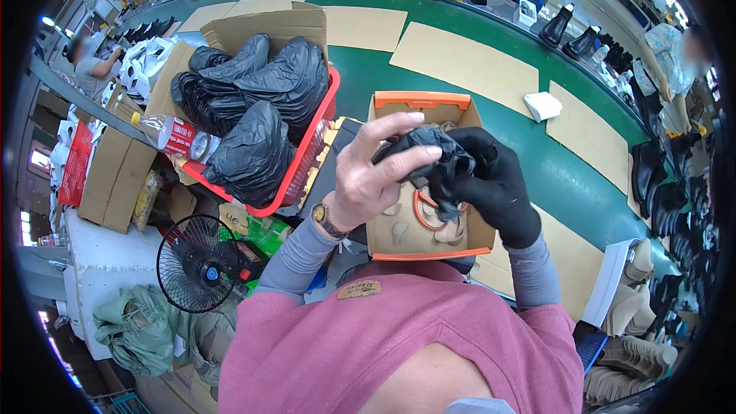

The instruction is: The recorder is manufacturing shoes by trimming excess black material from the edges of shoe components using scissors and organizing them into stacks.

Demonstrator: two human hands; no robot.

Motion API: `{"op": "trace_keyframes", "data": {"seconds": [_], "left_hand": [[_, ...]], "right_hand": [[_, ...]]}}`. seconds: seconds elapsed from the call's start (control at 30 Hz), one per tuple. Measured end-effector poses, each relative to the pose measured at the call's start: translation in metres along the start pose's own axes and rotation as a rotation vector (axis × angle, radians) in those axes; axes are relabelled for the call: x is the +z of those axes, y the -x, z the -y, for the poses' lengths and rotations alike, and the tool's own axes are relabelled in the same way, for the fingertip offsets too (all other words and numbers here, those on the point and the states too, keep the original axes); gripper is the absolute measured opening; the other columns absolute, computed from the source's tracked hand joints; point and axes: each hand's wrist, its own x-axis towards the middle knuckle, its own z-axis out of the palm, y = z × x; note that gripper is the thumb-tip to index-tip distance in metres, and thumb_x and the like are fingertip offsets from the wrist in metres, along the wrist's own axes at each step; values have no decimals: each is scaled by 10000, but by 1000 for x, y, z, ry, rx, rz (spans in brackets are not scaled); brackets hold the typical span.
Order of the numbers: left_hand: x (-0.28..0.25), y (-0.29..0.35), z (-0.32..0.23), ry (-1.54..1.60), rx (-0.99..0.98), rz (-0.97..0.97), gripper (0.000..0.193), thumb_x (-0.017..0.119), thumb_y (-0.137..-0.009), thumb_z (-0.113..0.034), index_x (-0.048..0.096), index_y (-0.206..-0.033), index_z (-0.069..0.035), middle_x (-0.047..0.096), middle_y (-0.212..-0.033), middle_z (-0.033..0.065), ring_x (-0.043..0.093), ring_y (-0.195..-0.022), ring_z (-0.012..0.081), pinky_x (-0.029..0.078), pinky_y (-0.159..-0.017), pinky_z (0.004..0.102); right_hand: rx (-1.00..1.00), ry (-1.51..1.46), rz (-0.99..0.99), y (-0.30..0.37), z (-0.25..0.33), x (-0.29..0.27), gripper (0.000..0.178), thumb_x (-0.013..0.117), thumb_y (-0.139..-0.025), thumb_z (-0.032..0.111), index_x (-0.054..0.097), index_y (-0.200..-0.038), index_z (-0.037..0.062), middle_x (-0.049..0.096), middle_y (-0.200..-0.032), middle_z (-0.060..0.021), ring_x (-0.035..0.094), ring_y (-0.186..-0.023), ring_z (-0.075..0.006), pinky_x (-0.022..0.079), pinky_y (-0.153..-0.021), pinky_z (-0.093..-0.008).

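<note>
Green desk (pixel 529 153) partly covered by flat cardboard sheets (pixel 464 65); open orange-rimmed box (pixel 414 256) set near side, white pad (pixel 543 106) placed far right.

Left of the grip, lettering is borne by a red label (pixel 181 136) on a clear plastic bottle (pixel 158 128) and a tan card (pixel 233 218); below, by a brown patch (pixel 359 290).

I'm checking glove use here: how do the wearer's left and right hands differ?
Covering: the left hand is bare; the right hand wears a black glove.
Wrist: the left hand has a watch; none shows by the right hand.
Shared: both are at the black bundle above the open box, below grayish sleeves.
</note>
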Motion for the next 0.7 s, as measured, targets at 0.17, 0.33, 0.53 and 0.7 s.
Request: {"op": "trace_keyframes", "data": {"seconds": [0.17, 0.33, 0.53, 0.7], "left_hand": [[0, 0, -11, 584, -296, 25, 659, 694, -704, 11, 523, -1337, -56, 497, -1335, 203, 547, -1180, 363, 436, -1016, 402], [-10, -3, 4, 386, -297, 285, 520, 612, -885, -107, 464, -1370, 4, 594, -1291, 181, 545, -1240, 281, 413, -1037, 361], [3, 8, 7, 175, -324, 0, 277, 575, -895, 8, 603, -1170, -1, 677, -1077, 182, 690, -959, 315, 548, -800, 324], [5, 5, -7, 205, -358, -3, 254, 555, -901, 24, 608, -1147, -10, 690, -1028, 157, 706, -895, 282, 551, -760, 321]], "right_hand": [[-470, 643, -251, -5, -9, 11, 365, 780, -666, 14, 617, -989, 58, 620, -821, -71, 630, -691, -185, 476, -593, -291], [-602, 805, -196, 1, -1, 16, 384, 819, -630, 42, 630, -961, 92, 596, -783, -72, 601, -650, -238, 450, -558, -327], [-624, 681, -285, 12, 16, 33, 310, 794, -682, 19, 643, -946, 78, 601, -781, -69, 596, -674, -265, 465, -582, -363], [-638, 953, -349, 16, 4, 23, 371, 828, -654, 46, 645, -976, 75, 628, -843, -59, 605, -770, -245, 467, -689, -361]]}}
